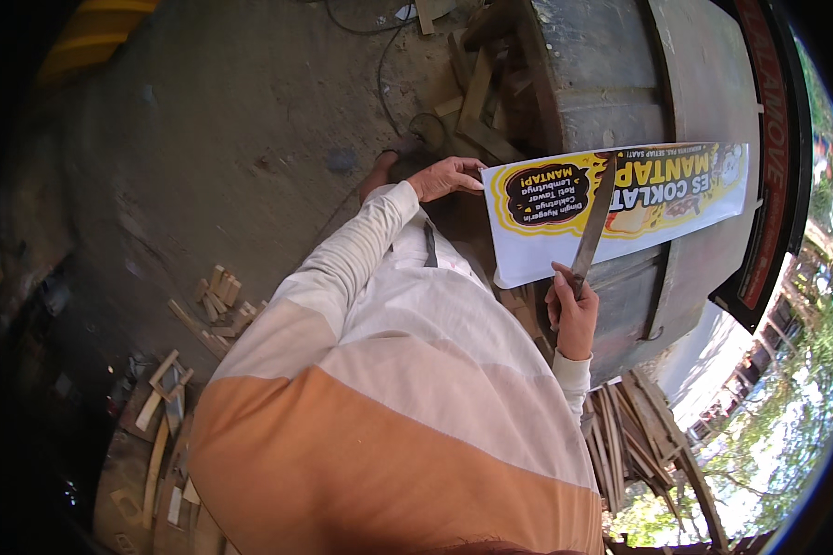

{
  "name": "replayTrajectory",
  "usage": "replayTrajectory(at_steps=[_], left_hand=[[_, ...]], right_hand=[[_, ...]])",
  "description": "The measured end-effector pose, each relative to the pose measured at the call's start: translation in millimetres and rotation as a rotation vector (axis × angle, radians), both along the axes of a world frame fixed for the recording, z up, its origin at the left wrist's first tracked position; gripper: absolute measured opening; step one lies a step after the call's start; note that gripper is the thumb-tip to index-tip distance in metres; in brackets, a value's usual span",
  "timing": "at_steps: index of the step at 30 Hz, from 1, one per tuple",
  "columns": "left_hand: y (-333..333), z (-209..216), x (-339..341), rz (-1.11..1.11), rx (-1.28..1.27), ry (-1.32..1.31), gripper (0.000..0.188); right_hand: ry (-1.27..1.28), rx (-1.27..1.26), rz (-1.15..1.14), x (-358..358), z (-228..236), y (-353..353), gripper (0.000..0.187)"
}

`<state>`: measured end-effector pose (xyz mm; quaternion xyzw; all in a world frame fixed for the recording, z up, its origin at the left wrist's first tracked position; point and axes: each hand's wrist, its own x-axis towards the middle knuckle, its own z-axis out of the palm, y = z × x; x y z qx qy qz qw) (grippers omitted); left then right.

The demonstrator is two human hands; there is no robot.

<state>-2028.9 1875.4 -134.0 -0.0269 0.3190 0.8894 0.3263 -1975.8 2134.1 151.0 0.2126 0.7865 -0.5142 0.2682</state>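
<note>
A long white printed sheet (537, 254), with yellow, black and dark lettered patches, lay across the dark, worn bench (611, 102), its print upside down to the wearer. Its near end jutted out past the bench's near side, and its far end reached toward a red and black banner (770, 166) along the other side. The left hand (435, 179) was at the upper near corner of the sheet, its fingers bent and touching the edge; whether they pinched it could not be told. The right hand (574, 314) was just beside the sheet's lower edge, its fingers clamped round the lower end of a long metal blade (598, 213), the index finger laid along it. The blade slanted over the sheet, tip near the upper edge; whether it pressed on the surface was unclear. Wood offcuts (477, 97) stood against the bench's near side, long strips of wood (634, 430) were piled beyond the right forearm, and small blocks (219, 289) lay on the dusty floor (250, 111) to the left
</note>
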Motion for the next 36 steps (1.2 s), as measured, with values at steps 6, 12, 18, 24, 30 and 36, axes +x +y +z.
replayTrajectory(at_steps=[6,12,18,24,30,36], left_hand=[[8.4,-16.2,6.2,0.117,0.189,-0.024,0.029],[33.6,-21.5,10.9,0.254,0.163,-0.107,0.024],[48.1,-22.9,18.6,0.309,0.232,-0.123,0.026],[60.6,-37.2,17.4,0.358,0.254,-0.117,0.029],[54.7,-31.8,17.6,0.275,0.307,-0.136,0.030],[37.8,-26.5,15.8,0.173,0.262,-0.074,0.040]], right_hand=[[-0.035,-0.042,0.022,-3.1,-1.2,1.6,0.029],[-0.012,-0.044,-0.015,14.6,-17.6,15.8,0.028],[-0.016,-0.070,-0.063,42.8,-33.4,37.2,0.027],[0.035,-0.099,-0.061,56.3,-49.7,46.9,0.026],[0.090,-0.150,-0.067,56.7,-71.7,54.5,0.026],[0.096,-0.130,-0.096,51.6,-82.5,43.8,0.026]])
